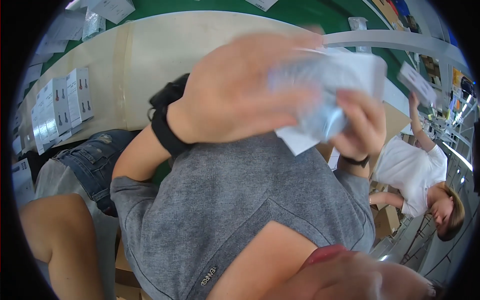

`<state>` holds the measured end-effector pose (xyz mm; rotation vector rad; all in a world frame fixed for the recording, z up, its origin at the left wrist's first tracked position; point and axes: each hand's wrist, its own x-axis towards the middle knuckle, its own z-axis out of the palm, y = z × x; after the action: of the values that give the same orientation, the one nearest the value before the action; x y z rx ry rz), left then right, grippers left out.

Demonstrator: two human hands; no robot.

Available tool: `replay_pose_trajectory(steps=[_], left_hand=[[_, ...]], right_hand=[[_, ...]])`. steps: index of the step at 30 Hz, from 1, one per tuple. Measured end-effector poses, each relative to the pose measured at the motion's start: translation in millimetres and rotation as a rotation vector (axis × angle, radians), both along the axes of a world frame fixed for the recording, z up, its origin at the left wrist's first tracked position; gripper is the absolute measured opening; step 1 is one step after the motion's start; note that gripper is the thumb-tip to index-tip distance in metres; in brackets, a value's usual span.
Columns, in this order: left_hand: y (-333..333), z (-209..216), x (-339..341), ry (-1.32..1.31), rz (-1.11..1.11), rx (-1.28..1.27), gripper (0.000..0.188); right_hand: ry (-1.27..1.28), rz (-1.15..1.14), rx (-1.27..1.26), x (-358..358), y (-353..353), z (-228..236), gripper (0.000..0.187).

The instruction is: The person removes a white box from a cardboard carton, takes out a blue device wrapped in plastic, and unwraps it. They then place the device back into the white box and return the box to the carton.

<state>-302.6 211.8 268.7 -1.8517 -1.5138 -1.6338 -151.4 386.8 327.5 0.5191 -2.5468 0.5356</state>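
In front of my chest, both hands are on a small white box and a clear plastic bag, all smeared by motion. My left hand, with a black watch at its wrist, reaches across from the left, its fingers closed over the bag. From the right side, my right hand grips the box, thumb and fingers bent round it. A white flap sticks out below the bag. What the bag contains is too blurred to make out.
Printed white boxes stand at the left on a pale table. Beyond it lies a green surface with more boxes and plastic bags. A person at the right holds up a white box. Another person's arm is close on my left.
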Motion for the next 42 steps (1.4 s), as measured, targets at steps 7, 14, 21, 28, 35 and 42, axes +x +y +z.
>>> replay_pose_trajectory(steps=[7,14,21,28,35,42], left_hand=[[26.4,-36.6,-3.4,-0.973,-0.600,-0.405,0.085],[50.6,-34.9,-27.8,-0.889,-0.629,-0.728,0.088],[159.8,-30.2,-28.5,-0.413,0.123,-0.170,0.093],[246.8,-47.9,-67.5,-0.692,0.386,-0.111,0.089],[252.3,-70.2,-58.6,-0.628,0.311,-0.370,0.115],[148.7,-82.7,59.2,-0.545,-0.452,-0.647,0.042]], right_hand=[[-0.436,-0.088,-0.480,-13.8,28.4,-12.4,0.043],[-0.307,-0.134,-0.556,-30.6,39.2,11.4,0.035],[0.303,-0.505,-0.762,36.5,51.2,74.0,0.023],[0.555,-0.657,-0.476,157.9,-46.6,101.5,0.026],[0.573,-1.627,-0.674,278.5,-21.8,87.0,0.029],[-0.790,-1.553,-0.518,366.9,10.5,-106.5,0.073]])
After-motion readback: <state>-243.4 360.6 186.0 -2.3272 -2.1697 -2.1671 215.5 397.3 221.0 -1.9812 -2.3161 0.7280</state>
